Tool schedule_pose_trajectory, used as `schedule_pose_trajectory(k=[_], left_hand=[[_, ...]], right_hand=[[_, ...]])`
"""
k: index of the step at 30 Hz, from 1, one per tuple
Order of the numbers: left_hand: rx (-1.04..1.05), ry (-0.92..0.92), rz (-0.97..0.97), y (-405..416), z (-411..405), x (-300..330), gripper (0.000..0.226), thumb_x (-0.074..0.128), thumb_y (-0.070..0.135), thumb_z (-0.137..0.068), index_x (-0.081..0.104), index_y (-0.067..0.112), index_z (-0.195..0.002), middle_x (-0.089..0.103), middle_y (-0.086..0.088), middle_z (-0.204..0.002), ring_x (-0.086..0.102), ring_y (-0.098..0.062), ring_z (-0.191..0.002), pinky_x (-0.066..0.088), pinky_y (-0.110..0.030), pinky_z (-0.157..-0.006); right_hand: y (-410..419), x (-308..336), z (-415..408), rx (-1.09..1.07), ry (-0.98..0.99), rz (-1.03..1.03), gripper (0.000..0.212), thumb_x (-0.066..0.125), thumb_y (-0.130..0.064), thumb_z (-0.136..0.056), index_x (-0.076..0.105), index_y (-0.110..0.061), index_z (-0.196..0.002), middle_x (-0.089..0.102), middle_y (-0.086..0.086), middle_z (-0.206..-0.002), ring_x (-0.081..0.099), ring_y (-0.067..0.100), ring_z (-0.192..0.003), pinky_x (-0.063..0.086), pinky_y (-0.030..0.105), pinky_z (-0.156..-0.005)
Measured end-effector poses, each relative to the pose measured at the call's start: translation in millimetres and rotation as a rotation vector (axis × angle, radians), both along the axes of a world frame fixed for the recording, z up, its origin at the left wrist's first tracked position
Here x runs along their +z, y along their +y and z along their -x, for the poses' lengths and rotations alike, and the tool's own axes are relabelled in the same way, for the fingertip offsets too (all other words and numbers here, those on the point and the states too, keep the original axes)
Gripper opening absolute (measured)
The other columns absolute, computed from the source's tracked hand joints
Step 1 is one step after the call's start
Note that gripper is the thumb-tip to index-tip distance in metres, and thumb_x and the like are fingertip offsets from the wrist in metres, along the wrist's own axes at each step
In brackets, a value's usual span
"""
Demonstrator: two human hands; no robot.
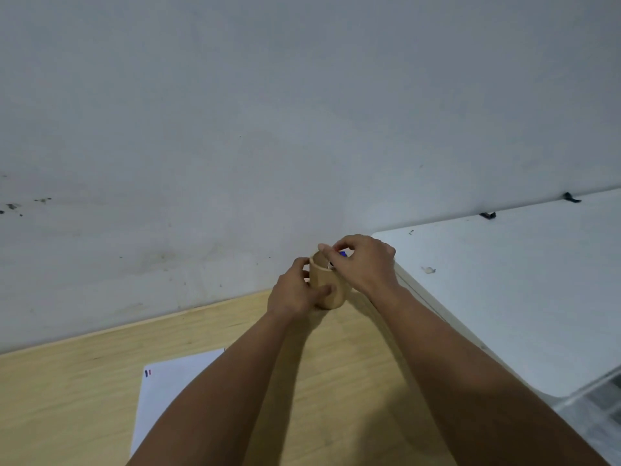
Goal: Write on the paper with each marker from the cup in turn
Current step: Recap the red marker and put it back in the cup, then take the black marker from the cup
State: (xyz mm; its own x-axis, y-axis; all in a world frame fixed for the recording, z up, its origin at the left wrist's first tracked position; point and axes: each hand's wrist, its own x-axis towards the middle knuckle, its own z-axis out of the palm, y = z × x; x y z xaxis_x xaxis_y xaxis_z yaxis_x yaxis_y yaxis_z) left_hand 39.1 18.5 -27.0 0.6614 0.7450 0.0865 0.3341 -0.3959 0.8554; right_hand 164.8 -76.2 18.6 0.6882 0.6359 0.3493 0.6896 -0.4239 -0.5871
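Observation:
A small wooden cup stands at the far edge of the wooden table, close to the wall. My left hand wraps around the cup's left side and grips it. My right hand hovers over the cup's mouth with fingertips pinched on the top of a marker, of which only a bit of blue and red shows. The white paper lies near me at the left, partly under my left forearm, with short blue and red strokes at its top left corner.
A grey wall rises right behind the table. A white surface adjoins the table on the right, with a small scrap and two black clips along its far edge.

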Motion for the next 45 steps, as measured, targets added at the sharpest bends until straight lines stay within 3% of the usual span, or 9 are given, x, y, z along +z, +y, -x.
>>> schedule_pose_trajectory(k=[7, 13, 20, 25, 31, 36, 39, 42, 45], left_hand=[[0.006, 0.015, -0.015, -3, 2, 2, 0.072, 0.086, 0.042, -0.075, 0.053, 0.028, -0.137, 0.07, 0.005, -0.122, 0.07, -0.018, -0.106, 0.059, -0.047, -0.091], [-0.011, 0.074, -0.03, -8, 6, 9, 0.075, 0.082, 0.041, -0.079, 0.048, 0.027, -0.145, 0.068, -0.002, -0.131, 0.066, -0.023, -0.115, 0.057, -0.047, -0.095], [-0.014, 0.12, -0.043, -11, 23, 25, 0.087, 0.083, 0.037, -0.083, 0.036, 0.025, -0.155, 0.059, -0.008, -0.144, 0.061, -0.026, -0.124, 0.055, -0.042, -0.099], [0.013, 0.127, -0.106, -14, 53, 49, 0.074, 0.079, 0.041, -0.087, 0.046, 0.023, -0.15, 0.065, -0.008, -0.137, 0.065, -0.022, -0.119, 0.054, -0.037, -0.097], [0.07, 0.039, -0.128, -18, 113, 83, 0.053, 0.071, 0.04, -0.092, 0.058, 0.022, -0.14, 0.072, -0.005, -0.123, 0.068, -0.023, -0.11, 0.054, -0.039, -0.098], [0.18, -0.011, -0.136, -18, 179, 91, 0.037, 0.065, 0.034, -0.094, 0.066, 0.023, -0.129, 0.074, 0.001, -0.107, 0.069, -0.019, -0.092, 0.054, -0.033, -0.079], [0.249, -0.02, -0.113, -16, 223, 81, 0.034, 0.059, 0.042, -0.097, 0.069, 0.021, -0.122, 0.074, -0.001, -0.107, 0.07, -0.023, -0.096, 0.055, -0.035, -0.083], [0.308, -0.09, -0.042, -11, 266, 71, 0.048, 0.047, 0.056, -0.101, 0.069, 0.015, -0.111, 0.076, -0.005, -0.104, 0.069, -0.025, -0.101, 0.057, -0.045, -0.093], [0.367, -0.155, 0.014, -5, 302, 69, 0.054, 0.044, 0.06, -0.102, 0.068, 0.011, -0.1, 0.074, -0.003, -0.095, 0.068, -0.02, -0.09, 0.054, -0.044, -0.089]], right_hand=[[-9, 4, -1, 0.038, -0.008, 0.117, 0.026, 0.069, -0.054, -0.091, 0.078, -0.039, -0.11, 0.071, -0.014, -0.122, 0.066, 0.014, -0.117, 0.031, 0.057, -0.119], [-6, 19, 10, 0.031, -0.021, 0.149, 0.022, 0.072, -0.053, -0.093, 0.083, -0.035, -0.097, 0.061, -0.015, -0.099, 0.065, 0.013, -0.105, 0.025, 0.056, -0.121], [-14, 60, 21, 0.001, -0.043, -0.088, 0.034, 0.07, -0.058, -0.097, 0.083, -0.027, -0.098, 0.071, -0.015, -0.107, 0.062, 0.01, -0.103, 0.027, 0.04, -0.097], [-27, 103, 41, 0.001, -0.131, -0.399, 0.035, 0.063, -0.05, -0.105, 0.078, -0.02, -0.094, 0.074, -0.014, -0.086, 0.069, 0.014, -0.088, 0.033, 0.041, -0.095], [-34, 127, 90, 0.091, 0.25, -0.732, 0.036, 0.051, -0.04, -0.113, 0.071, -0.014, -0.098, 0.074, -0.007, -0.07, 0.064, 0.007, -0.061, 0.052, 0.027, -0.069], [-23, 94, 151, 0.201, 0.41, -0.396, 0.036, 0.046, -0.032, -0.113, 0.075, -0.02, -0.132, 0.061, -0.016, -0.081, 0.061, 0.014, -0.082, 0.05, 0.034, -0.082], [-17, 66, 195, 0.312, 0.711, -0.18, 0.043, 0.042, -0.014, -0.108, 0.067, -0.021, -0.142, 0.053, -0.003, -0.085, 0.045, 0.016, -0.069, 0.04, 0.029, -0.061], [-15, 39, 232, 0.468, 0.81, -0.066, 0.041, 0.058, -0.001, -0.103, 0.064, -0.014, -0.141, 0.068, 0.007, -0.1, 0.054, 0.017, -0.07, 0.043, 0.029, -0.06], [-11, 25, 263, 0.6, 0.872, -0.075, 0.029, 0.07, -0.012, -0.102, 0.069, -0.011, -0.131, 0.081, 0.009, -0.114, 0.066, 0.017, -0.073, 0.051, 0.029, -0.063]])
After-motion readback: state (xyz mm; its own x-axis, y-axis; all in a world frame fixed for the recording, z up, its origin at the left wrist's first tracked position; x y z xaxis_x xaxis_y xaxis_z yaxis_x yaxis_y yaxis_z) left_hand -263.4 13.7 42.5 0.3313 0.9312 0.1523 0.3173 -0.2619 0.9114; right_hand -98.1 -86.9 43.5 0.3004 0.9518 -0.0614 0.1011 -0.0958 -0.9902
